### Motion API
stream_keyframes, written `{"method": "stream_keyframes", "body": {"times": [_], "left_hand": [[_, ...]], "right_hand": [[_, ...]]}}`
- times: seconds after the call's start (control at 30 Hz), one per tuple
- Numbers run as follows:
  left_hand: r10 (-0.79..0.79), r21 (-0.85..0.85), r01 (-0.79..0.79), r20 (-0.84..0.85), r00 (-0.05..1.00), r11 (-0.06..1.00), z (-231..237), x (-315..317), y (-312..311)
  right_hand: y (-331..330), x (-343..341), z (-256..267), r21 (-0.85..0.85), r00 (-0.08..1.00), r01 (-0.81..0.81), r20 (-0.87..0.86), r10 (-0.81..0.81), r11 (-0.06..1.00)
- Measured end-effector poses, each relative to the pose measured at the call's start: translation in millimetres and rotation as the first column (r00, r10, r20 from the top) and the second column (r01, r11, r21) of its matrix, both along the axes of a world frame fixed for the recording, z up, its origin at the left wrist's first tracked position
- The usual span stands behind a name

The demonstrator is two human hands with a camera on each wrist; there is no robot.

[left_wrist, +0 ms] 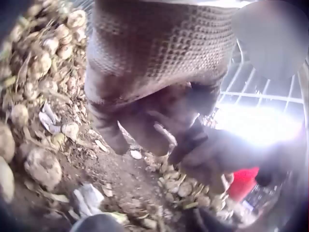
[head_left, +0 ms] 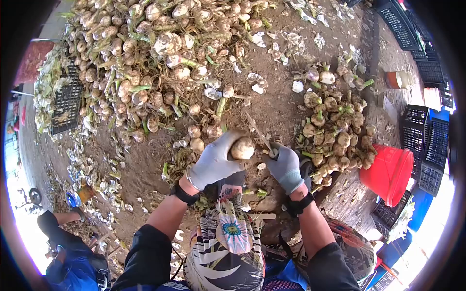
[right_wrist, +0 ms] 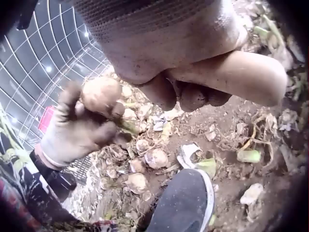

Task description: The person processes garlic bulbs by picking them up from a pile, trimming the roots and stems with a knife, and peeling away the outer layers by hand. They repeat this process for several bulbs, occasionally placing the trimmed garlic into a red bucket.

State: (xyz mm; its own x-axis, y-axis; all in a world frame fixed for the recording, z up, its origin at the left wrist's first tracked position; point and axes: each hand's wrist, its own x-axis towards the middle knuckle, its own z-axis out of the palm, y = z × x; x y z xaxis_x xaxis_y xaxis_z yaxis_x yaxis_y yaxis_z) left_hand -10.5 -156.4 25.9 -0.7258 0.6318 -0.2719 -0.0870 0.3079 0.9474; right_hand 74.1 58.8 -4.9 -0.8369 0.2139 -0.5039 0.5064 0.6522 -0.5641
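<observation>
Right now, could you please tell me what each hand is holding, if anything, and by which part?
The left hand holds a garlic bulb around its rounded side; the right hand holds a knife by its handle.

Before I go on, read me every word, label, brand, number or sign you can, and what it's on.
No readable text in any view.
Red bucket: no lettering on the side shown.
Black crates: any marking too small to read.
Blue-ended container: too small to tell whether it is labelled.
Knife in the right hand: no marking legible.
</observation>
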Motion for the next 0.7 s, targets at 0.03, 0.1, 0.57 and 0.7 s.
{"method": "stream_keyframes", "body": {"times": [0.03,0.1,0.57,0.7], "left_hand": [[-0.058,-0.055,0.046,-0.251,0.966,0.997,-3.7,1.2,1.8],[-0.198,-0.211,0.125,-0.373,0.906,0.969,-12.2,1.2,1.2],[-0.307,-0.053,0.334,-0.549,0.777,0.941,5.4,17.4,106.3],[-0.568,-0.749,0.157,-0.331,0.754,0.644,-32.4,-38.9,34.9]], "right_hand": [[-4.7,-3.6,7.1,0.002,1.0,-0.002,-0.005,0.002,1.0],[-15.6,-12.9,20.7,-0.06,0.997,-0.016,-0.076,0.012,0.998],[-5.3,92.9,-65.5,-0.374,0.993,0.115,0.005,-0.121,0.92],[15.9,66.3,-45.0,-0.467,0.716,0.69,0.331,-0.614,0.553]]}}
